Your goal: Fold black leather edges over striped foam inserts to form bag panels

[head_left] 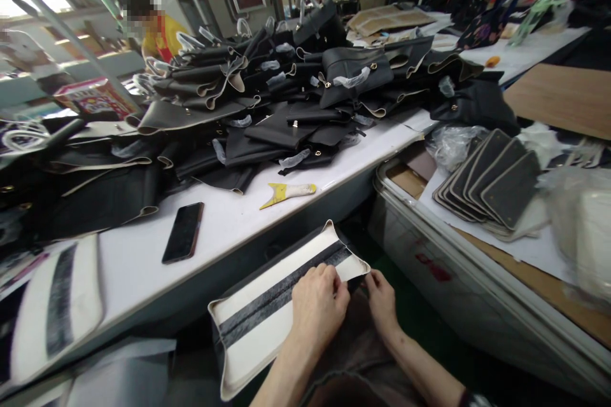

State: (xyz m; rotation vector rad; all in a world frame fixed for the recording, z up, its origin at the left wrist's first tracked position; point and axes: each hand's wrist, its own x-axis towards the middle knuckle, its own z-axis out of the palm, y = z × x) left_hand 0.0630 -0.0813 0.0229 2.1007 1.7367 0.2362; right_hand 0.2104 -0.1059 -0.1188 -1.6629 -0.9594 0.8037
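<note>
A black bag with a cream bottom panel (258,289) rests in front of me, its bottom facing up. A dark, scuffed-looking strip runs lengthwise along the panel, and its corners stand out in points. Over the right part of the panel lies my left hand (319,300), fingers curled closed against the near edge. My right hand (382,305) pinches the bag's edge by its right-hand corner. Whatever small piece may be between the fingertips is hidden.
Black bags (286,121) with wrapped handles are piled along the white table (233,219). A phone (184,232) and a yellow-and-white tool (286,193) lie near its edge. At right, dark panels (496,172) sit on a bin (458,273). A person (160,32) is behind the pile.
</note>
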